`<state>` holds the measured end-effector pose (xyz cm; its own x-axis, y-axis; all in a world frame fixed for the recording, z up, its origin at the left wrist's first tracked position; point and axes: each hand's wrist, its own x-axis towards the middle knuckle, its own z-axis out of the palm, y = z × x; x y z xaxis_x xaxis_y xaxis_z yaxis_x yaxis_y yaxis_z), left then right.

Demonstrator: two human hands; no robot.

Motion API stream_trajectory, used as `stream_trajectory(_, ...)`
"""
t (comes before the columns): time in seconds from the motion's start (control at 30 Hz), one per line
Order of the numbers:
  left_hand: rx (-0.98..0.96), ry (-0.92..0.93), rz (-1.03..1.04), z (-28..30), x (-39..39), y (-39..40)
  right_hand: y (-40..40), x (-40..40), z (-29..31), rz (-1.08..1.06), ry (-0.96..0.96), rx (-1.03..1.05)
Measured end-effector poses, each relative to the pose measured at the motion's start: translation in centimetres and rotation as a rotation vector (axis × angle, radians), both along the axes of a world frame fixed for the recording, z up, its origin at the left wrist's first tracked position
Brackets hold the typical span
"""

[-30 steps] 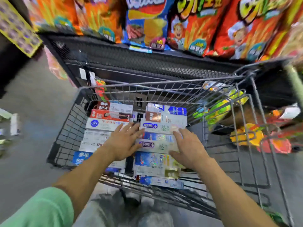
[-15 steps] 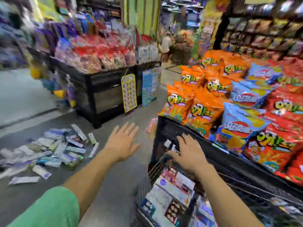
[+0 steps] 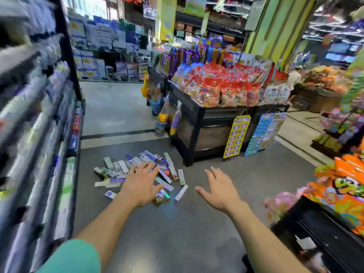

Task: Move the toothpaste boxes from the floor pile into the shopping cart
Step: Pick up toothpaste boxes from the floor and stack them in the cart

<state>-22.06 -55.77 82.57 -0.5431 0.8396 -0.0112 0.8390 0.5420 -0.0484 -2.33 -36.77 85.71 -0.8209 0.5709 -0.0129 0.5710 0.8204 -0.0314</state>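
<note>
Left hand, right hand both empty, fingers spread, above floor pile. Advice: crouch low, gather several aligned toothpaste boxes per grab.

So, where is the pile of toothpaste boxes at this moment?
In the head view the toothpaste boxes lie on the grey floor, left of centre, between the left shelving and the black display stand, partly behind the open left hand.

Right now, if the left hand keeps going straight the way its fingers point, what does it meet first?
Most likely the pile of toothpaste boxes on the floor. The left hand is open, fingers spread toward the pile and overlapping it in the head view. Nothing shows between them, though the height above the boxes is unclear.
</note>
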Motion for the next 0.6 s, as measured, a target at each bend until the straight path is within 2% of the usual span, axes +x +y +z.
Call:
stream_trajectory(0.27, -0.021, -0.109, 0.136, -3.5, -9.6, 2.3, 5.6, -12.4, -4.1, 0.100, -0.053, -0.079)
stream_trajectory(0.6, -0.099, -0.159, 0.284, -9.2, -23.8, 14.4, 20.0, -29.2, -11.9, 0.183, -0.122, -0.225)
